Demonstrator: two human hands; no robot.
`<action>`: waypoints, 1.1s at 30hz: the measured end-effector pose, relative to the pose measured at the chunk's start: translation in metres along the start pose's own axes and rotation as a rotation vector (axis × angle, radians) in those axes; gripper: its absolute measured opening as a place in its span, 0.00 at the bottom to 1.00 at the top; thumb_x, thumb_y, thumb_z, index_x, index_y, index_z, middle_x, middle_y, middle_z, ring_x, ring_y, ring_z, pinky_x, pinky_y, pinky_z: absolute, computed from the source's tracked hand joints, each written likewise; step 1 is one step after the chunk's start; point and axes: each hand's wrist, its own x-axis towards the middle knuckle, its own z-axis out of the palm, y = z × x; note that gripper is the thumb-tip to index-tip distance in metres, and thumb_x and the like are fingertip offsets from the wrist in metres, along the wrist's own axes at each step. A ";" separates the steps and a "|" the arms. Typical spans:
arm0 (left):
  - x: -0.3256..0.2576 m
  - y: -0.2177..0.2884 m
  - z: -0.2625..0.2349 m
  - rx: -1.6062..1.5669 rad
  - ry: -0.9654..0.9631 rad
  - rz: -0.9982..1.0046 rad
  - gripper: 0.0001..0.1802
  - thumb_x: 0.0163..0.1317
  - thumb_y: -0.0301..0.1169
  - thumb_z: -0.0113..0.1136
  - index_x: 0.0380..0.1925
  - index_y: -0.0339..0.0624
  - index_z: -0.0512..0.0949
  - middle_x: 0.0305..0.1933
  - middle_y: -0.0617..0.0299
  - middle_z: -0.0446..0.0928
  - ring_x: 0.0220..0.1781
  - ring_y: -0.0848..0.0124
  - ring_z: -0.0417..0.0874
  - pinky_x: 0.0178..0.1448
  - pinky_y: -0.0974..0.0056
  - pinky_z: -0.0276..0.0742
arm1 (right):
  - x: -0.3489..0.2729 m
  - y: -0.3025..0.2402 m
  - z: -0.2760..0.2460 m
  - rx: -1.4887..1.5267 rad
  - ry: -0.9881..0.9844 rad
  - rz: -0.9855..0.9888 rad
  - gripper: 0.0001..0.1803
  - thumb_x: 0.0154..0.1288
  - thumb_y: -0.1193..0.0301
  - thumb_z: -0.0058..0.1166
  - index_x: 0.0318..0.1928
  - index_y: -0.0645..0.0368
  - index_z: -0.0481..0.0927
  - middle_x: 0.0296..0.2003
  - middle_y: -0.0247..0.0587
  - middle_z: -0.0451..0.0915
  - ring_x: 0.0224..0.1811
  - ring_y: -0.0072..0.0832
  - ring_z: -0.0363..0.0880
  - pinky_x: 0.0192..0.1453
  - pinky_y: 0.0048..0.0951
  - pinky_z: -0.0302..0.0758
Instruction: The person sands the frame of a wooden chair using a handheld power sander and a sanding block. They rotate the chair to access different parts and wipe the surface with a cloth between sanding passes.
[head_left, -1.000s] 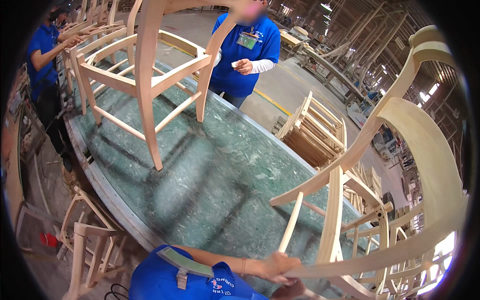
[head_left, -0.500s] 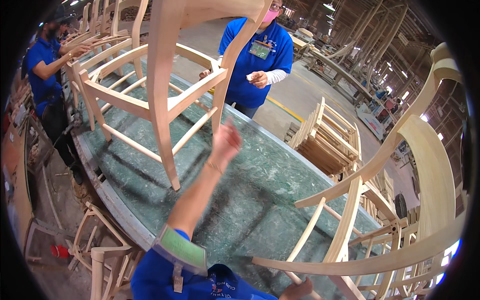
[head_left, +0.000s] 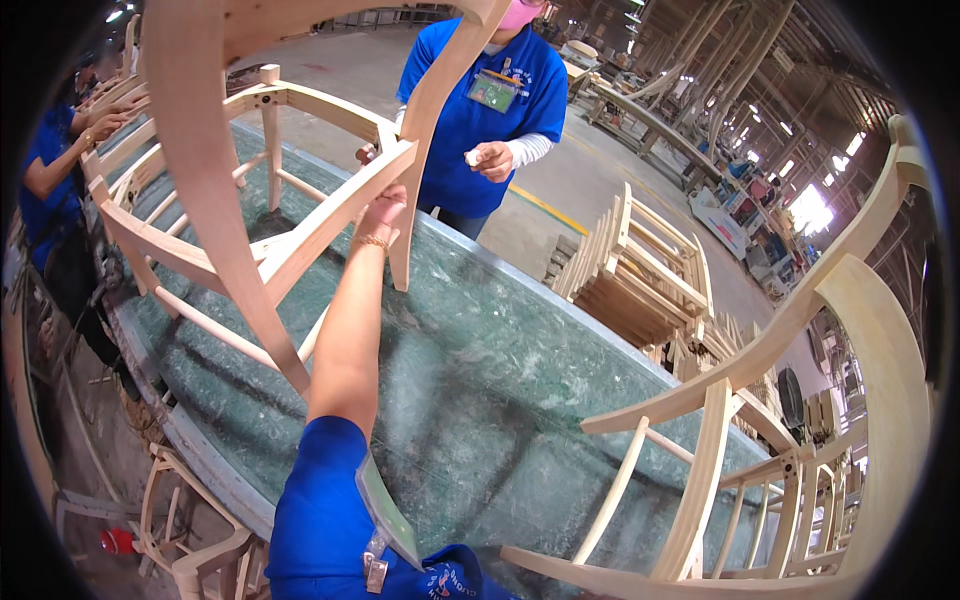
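A bare wooden chair [head_left: 330, 222] stands on the green tabletop at the left, its tall back posts close to me. My left hand [head_left: 385, 208] reaches up to the chair's side seat rail, near the post. The fingers are curled against the rail and look closed on it, partly hidden by the wood. My right hand is out of sight. A second wooden chair [head_left: 690, 490] lies tipped at the right, its curved back [head_left: 885, 350] toward me.
The green table [head_left: 470, 300] has a pale metal edge. Across it stands a co-worker [head_left: 480, 110] in blue, holding a small pale thing. Another person [head_left: 50, 190] works at the far left. Stacked chair parts [head_left: 640, 265] stand beyond the table; a chair frame [head_left: 190, 520] stands below left.
My left hand has moved up and left from above the table to the chair's rail. The chair appears lower and farther left. My right hand has left the view.
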 end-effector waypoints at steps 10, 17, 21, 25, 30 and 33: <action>-0.016 0.020 0.021 0.092 0.060 -0.023 0.09 0.67 0.33 0.53 0.28 0.43 0.74 0.15 0.71 0.68 0.10 0.82 0.61 0.13 0.78 0.63 | 0.004 -0.007 -0.003 -0.031 -0.009 -0.002 0.13 0.61 0.77 0.53 0.47 0.62 0.72 0.43 0.51 0.73 0.53 0.50 0.69 0.60 0.50 0.66; -0.022 0.045 0.007 0.188 -0.083 -0.052 0.17 0.68 0.42 0.56 0.27 0.42 0.69 0.16 0.68 0.67 0.14 0.77 0.68 0.19 0.75 0.69 | 0.006 -0.012 0.000 -0.016 -0.003 -0.020 0.13 0.60 0.77 0.53 0.47 0.62 0.72 0.43 0.51 0.73 0.53 0.50 0.69 0.60 0.50 0.66; -0.015 0.042 0.003 0.015 0.103 -0.010 0.18 0.67 0.43 0.56 0.24 0.44 0.69 0.14 0.67 0.65 0.14 0.75 0.67 0.19 0.73 0.67 | 0.005 -0.012 -0.001 -0.022 -0.007 -0.027 0.14 0.60 0.77 0.53 0.47 0.62 0.72 0.43 0.51 0.73 0.53 0.50 0.69 0.60 0.50 0.67; -0.009 0.026 0.005 0.042 0.040 -0.031 0.18 0.68 0.43 0.55 0.23 0.45 0.70 0.15 0.67 0.67 0.14 0.75 0.66 0.19 0.73 0.65 | 0.004 -0.009 -0.004 -0.036 -0.010 -0.029 0.14 0.60 0.76 0.54 0.47 0.62 0.72 0.44 0.51 0.73 0.53 0.50 0.69 0.60 0.50 0.67; -0.030 0.024 0.003 0.022 -0.063 -0.157 0.20 0.70 0.42 0.51 0.19 0.48 0.69 0.11 0.72 0.62 0.11 0.81 0.61 0.17 0.74 0.60 | 0.003 -0.009 0.000 -0.015 -0.002 -0.027 0.14 0.60 0.76 0.54 0.47 0.62 0.72 0.44 0.51 0.73 0.54 0.50 0.69 0.60 0.50 0.67; -0.076 0.017 -0.004 0.006 -0.140 -0.304 0.20 0.70 0.42 0.49 0.18 0.50 0.68 0.08 0.75 0.57 0.09 0.83 0.57 0.15 0.74 0.56 | 0.004 -0.012 0.009 0.012 -0.006 -0.041 0.14 0.60 0.76 0.54 0.47 0.62 0.72 0.44 0.51 0.73 0.54 0.50 0.69 0.60 0.50 0.67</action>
